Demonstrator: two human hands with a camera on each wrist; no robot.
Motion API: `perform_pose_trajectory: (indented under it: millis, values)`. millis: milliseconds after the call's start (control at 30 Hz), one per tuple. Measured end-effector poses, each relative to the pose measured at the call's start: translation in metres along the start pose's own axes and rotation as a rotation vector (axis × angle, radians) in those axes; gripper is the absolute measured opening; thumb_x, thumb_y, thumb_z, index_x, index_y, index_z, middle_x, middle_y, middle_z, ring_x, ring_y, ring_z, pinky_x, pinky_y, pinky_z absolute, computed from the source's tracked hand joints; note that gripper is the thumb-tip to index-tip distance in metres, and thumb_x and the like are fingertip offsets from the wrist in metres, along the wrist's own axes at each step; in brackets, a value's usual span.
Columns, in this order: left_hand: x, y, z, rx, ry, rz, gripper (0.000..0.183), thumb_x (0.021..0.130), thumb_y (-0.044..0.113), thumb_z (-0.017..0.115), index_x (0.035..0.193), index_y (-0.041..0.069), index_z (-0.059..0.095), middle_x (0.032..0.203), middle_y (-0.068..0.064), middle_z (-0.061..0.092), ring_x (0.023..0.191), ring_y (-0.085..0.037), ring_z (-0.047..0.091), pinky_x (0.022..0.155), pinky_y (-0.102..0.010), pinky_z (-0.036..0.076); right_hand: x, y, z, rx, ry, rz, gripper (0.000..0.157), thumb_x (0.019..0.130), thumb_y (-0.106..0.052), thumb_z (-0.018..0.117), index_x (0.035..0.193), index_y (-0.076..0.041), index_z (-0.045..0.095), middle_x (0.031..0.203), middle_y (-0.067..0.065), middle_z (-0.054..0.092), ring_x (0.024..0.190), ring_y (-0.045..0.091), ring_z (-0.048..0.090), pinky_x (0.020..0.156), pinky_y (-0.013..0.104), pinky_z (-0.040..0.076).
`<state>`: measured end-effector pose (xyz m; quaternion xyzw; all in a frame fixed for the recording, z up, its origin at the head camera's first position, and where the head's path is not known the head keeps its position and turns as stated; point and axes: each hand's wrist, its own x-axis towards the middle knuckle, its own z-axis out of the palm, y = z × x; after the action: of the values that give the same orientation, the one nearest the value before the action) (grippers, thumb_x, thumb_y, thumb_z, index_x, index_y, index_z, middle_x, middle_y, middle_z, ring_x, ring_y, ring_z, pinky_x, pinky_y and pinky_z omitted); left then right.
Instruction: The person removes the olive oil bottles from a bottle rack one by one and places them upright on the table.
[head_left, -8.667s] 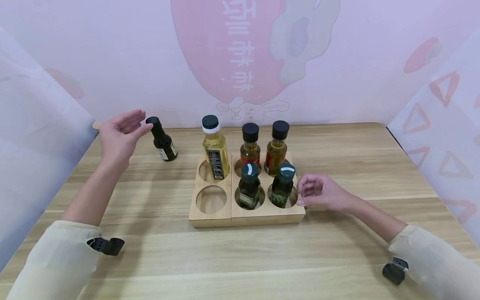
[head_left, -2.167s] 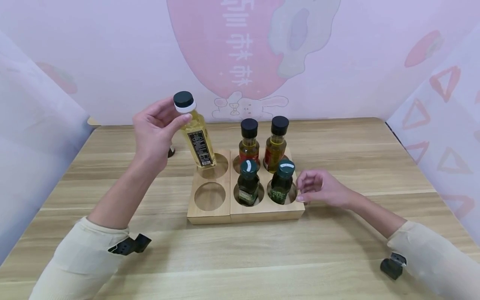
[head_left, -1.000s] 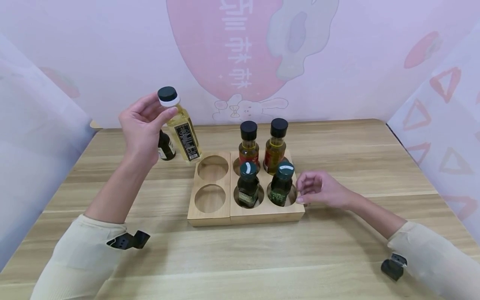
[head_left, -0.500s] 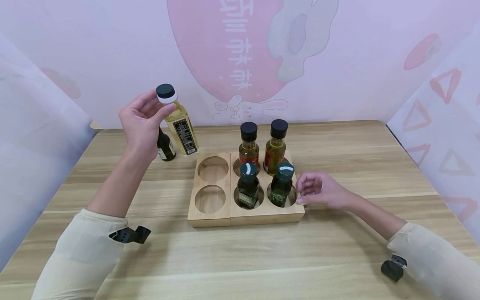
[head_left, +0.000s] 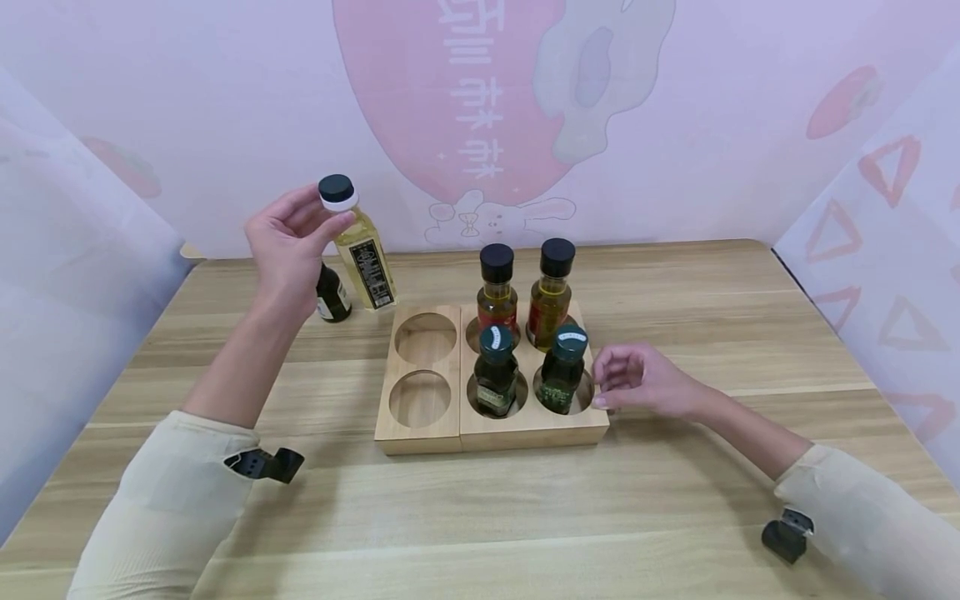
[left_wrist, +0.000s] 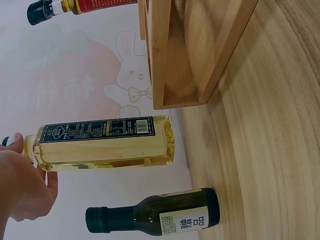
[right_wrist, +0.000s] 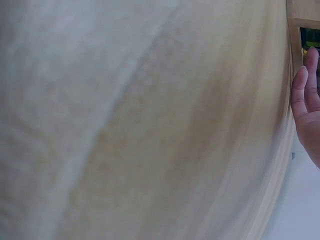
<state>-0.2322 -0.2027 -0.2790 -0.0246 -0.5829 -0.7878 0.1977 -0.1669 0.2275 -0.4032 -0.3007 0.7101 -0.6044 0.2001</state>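
My left hand [head_left: 288,250] grips the neck of a clear bottle of pale yellow liquid [head_left: 367,265], just below its dark green cap. This bottle is tilted in the head view, beyond the back left corner of a wooden bottle rack [head_left: 418,439]. A gap shows between its base and the table in the left wrist view. Close by stands a small dark sauce bottle [left_wrist: 172,212], partly hidden by the hand in the head view. At the rack's right side, my right hand [head_left: 648,381] has loosely bent fingers touching the wood and holds nothing.
Two black-capped oil bottles [head_left: 550,304] stand in the rack's back holes, with two green-capped dark jars [head_left: 497,375] in front. The left section's two round holes [head_left: 420,400] hold no bottle. A printed backdrop [head_left: 675,167] rises behind the table [head_left: 480,525].
Since the oldest frame, my left hand has left the small dark bottle, taken the yellow bottle from the rack's back left hole and carried it left. My right hand has stayed put.
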Motion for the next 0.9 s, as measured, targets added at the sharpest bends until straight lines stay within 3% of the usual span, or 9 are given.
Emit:
perform_pose_trajectory:
  millis: [433,900]
  values:
    - [0.003,-0.013,-0.003,0.044,0.001,-0.027,0.035,0.078,-0.015,0.083,0.106,0.005,0.078,0.095,-0.002,0.08,0.08,-0.013,0.075,0.076,-0.02,0.061,0.0,0.0,0.0,-0.001,-0.002,-0.003,0.021,0.085,0.009,0.075,0.097,0.011,0.058,0.086,0.002,0.069,0.077,0.014,0.066,0.072,0.028,0.061]
    - [0.009,-0.021,-0.006,0.1,0.028,-0.086,0.035,0.077,-0.012,0.085,0.107,0.005,0.079,0.096,-0.001,0.08,0.085,-0.014,0.076,0.084,-0.024,0.061,-0.001,-0.001,0.001,-0.003,0.002,-0.015,0.02,0.085,0.01,0.075,0.097,0.012,0.058,0.086,0.001,0.069,0.078,0.013,0.067,0.073,0.028,0.061]
